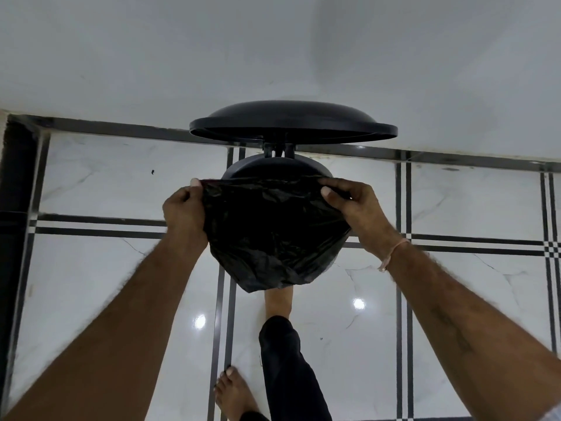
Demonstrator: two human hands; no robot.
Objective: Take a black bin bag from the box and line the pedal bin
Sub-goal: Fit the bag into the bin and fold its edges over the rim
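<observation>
1. The left hand [183, 212] is closed on the left end of the top edge of a black bin bag [273, 235], pinching the plastic between thumb and fingers.
2. The right hand [353, 205] is closed on the right end of the same edge, thumb on the near side and fingers curled over the far side.
3. The two hands are held well apart, so the top edge runs taut between them while the rest of the bag hangs in crumpled folds to a rounded bottom.
4. The bag is in the air in front of a black pedal bin [273, 167] and covers most of it; only the far part of the bin's rim shows above the bag.
5. The bin's round lid [293, 123] is raised on its hinge at the far side.
6. The bin stands on a glossy white tiled floor [455, 284] with dark stripes, close to a pale wall [273, 41].
7. A bare foot [277, 302] reaches forward under the bag; whether it touches a pedal cannot be told.
8. A pale thread band [391, 253] circles the right wrist.
</observation>
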